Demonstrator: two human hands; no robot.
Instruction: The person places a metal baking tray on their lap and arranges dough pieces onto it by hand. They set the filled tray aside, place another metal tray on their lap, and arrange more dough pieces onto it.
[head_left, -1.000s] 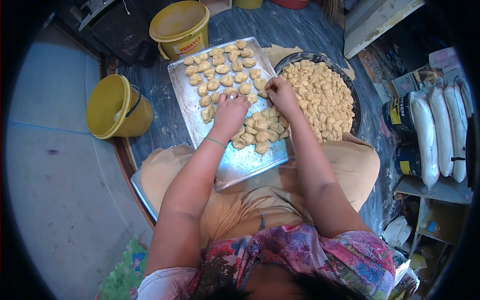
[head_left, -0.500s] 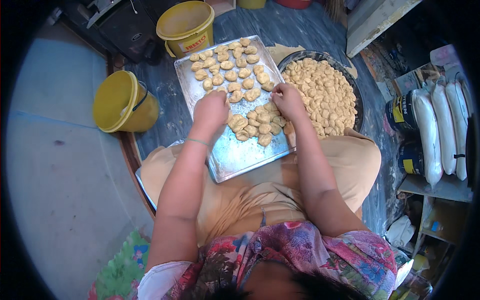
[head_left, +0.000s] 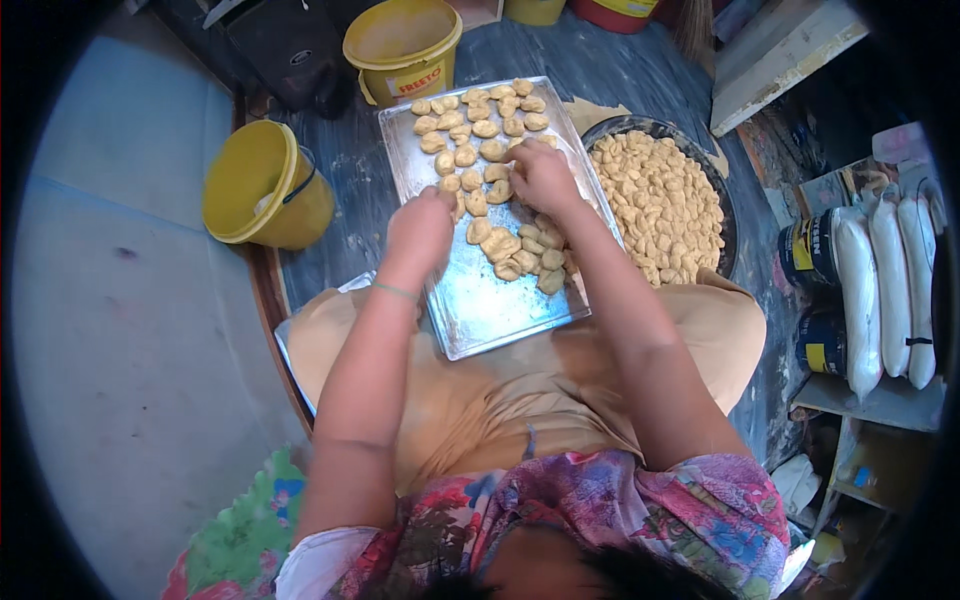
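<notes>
A metal baking tray point(head_left: 470, 325) rests tilted across my lap, with rows of tan dough pieces point(head_left: 485, 129) over its far part. A loose heap of similar dough pieces point(head_left: 500, 243) lies nearer me. My left hand point(head_left: 422, 232) is closed at the left side of the tray, its fingertips on a dough piece at the end of a row. Over the right part of the tray, my right hand point(head_left: 545, 180) has its fingers curled in at the rows; they close on a dough piece mostly hidden by the hand.
A round dark basin point(head_left: 728, 215) full of dough pieces stands right of the tray. One yellow bucket point(head_left: 300, 215) is at the left, another yellow bucket point(head_left: 410, 80) behind the tray. Shelves point(head_left: 880, 405) with white plastic-wrapped packs point(head_left: 860, 310) line the right side.
My right hand has moved from the tray's right edge inward over the rows. My left hand stays near the left side. The view has shifted slightly.
</notes>
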